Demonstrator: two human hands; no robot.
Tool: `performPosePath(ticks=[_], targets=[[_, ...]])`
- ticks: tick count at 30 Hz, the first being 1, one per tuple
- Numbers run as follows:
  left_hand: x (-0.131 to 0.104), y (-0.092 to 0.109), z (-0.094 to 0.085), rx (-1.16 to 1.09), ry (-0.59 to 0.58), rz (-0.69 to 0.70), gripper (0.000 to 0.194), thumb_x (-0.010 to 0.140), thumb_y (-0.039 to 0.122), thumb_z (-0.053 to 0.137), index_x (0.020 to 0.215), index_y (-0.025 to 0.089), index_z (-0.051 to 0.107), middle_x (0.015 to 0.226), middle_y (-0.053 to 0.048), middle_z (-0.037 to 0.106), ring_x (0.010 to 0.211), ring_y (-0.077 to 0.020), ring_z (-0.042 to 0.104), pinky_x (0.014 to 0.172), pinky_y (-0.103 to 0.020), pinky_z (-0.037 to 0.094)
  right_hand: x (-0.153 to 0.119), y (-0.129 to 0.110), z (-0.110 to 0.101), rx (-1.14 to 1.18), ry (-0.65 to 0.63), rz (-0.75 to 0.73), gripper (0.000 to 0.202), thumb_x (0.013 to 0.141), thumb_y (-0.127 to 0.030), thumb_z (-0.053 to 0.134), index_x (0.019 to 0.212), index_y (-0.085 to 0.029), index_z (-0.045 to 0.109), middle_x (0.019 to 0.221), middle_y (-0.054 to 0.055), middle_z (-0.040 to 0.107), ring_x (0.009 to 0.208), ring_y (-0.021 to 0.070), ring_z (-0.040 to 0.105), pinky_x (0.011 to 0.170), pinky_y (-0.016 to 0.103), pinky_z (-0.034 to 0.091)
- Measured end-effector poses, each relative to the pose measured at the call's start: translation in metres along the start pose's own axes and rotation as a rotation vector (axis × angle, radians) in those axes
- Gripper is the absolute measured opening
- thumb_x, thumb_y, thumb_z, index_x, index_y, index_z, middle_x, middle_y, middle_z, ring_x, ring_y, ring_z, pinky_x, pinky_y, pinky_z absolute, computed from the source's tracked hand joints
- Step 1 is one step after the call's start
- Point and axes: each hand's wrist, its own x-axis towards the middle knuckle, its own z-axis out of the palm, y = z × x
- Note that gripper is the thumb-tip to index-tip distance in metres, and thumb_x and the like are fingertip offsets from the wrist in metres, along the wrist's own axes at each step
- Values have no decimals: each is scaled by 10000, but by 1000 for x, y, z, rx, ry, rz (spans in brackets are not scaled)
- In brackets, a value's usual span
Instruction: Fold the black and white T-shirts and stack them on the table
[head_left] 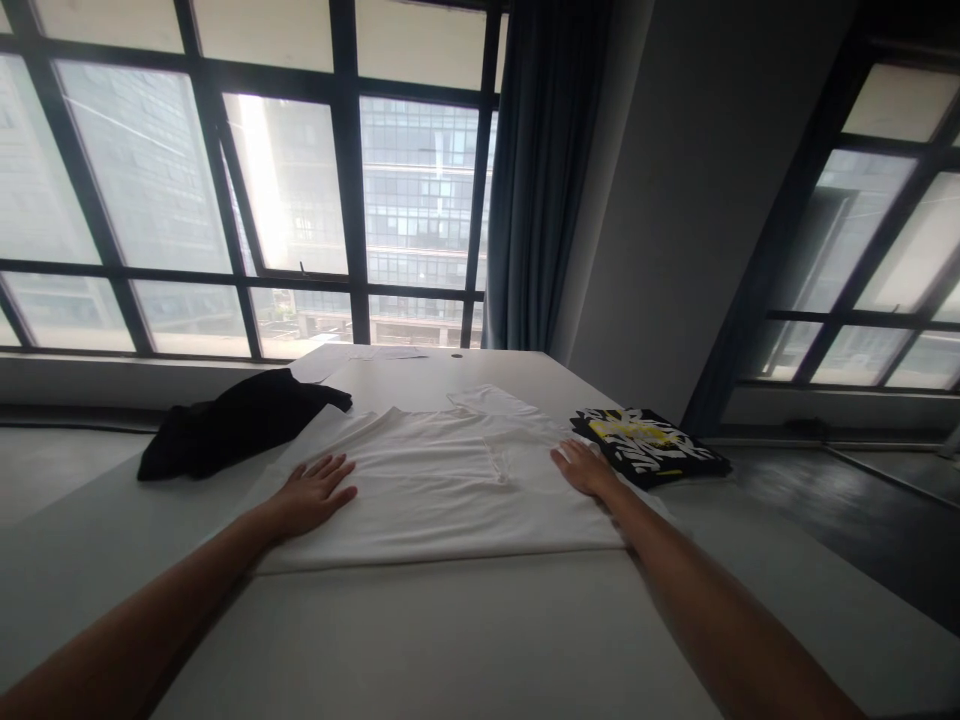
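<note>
A white shirt [427, 500] lies spread on the white table [450, 640], its straight edge toward me and some wrinkles across its middle. My left hand [311, 495] rests flat on the left part of the shirt, fingers spread. On the right part, near the shirt's side edge, my right hand [583, 467] lies with its fingers apart. Both hands touch the cloth and neither grips it. A small folded or raised bit of fabric shows near the shirt's centre.
A black cloth [240, 425] lies heaped at the left. Folded black garments with a white and yellow print [645, 445] sit at the right, close to my right hand. Papers [390, 352] lie at the far end, before the windows and a blue curtain [544, 180].
</note>
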Motion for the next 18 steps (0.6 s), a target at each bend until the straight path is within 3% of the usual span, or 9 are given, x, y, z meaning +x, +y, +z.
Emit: performPosePath(ticks=[3,6,9,12,15,18], targets=[[-11,3,-5,-14,-66,3,788,923,680,198,1568,227,231,1643,-80,162,1522,-282,102,1203,-525,97,-9,-1,-2,-49,-22,10,687,987,-565,204,1552,-181,285,1637,85,193,1507,266,148,1188,546,153],[-19,0,-17,-30,-170,-19,913,832,762,353,1562,221,261,1637,-123,200,1508,-338,156,1181,-539,181,-18,-1,-12,-127,-66,-47,695,985,-542,261,1534,-120,319,1613,142,254,1484,289,227,1175,502,227],[-13,-8,-37,-61,-220,10,944,678,790,553,1447,246,499,1544,-144,428,1401,-385,388,1095,-485,361,-15,-3,-33,-211,-218,-64,716,921,-557,459,1436,-60,477,1500,214,440,1365,334,445,1107,437,360],[12,-17,-57,-170,-239,-12,732,713,779,513,1129,213,719,1178,-132,715,1048,-323,663,873,-387,517,7,-11,-56,-241,-282,-40,586,855,-524,597,1230,-80,672,1314,219,621,1219,349,587,1024,410,439],[45,-30,-62,-180,-106,-94,602,816,658,456,1035,164,721,983,-140,752,828,-278,700,729,-364,539,39,-23,-69,-230,-162,-36,519,927,-524,479,1195,-135,696,1300,199,637,1253,335,561,1026,424,422],[73,-47,-55,-82,95,-108,491,852,479,453,1097,131,698,1144,-195,705,962,-305,683,829,-412,524,71,-35,-64,-107,25,-38,540,940,-529,448,1187,-118,697,1269,225,647,1232,340,573,1006,431,424]])
